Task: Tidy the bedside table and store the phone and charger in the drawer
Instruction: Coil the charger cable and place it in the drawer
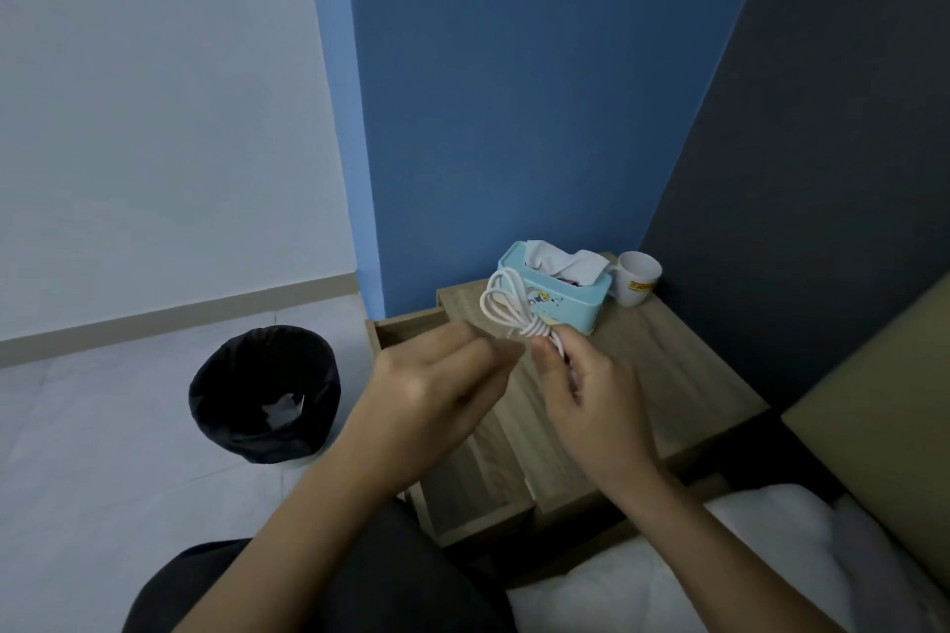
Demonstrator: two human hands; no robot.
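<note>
A white charger cable, coiled into loops, is held up over the wooden bedside table. My right hand grips the bundle at its lower end. Just left of it, my left hand has its fingers drawn together near the cable; whether it pinches a strand is unclear. The drawer stands pulled out toward the left, its inside mostly hidden behind my left hand. No phone is visible.
A light-blue tissue box and a white mug stand at the back of the table. A black bin with crumpled paper sits on the floor, left. The bed with white bedding lies at lower right.
</note>
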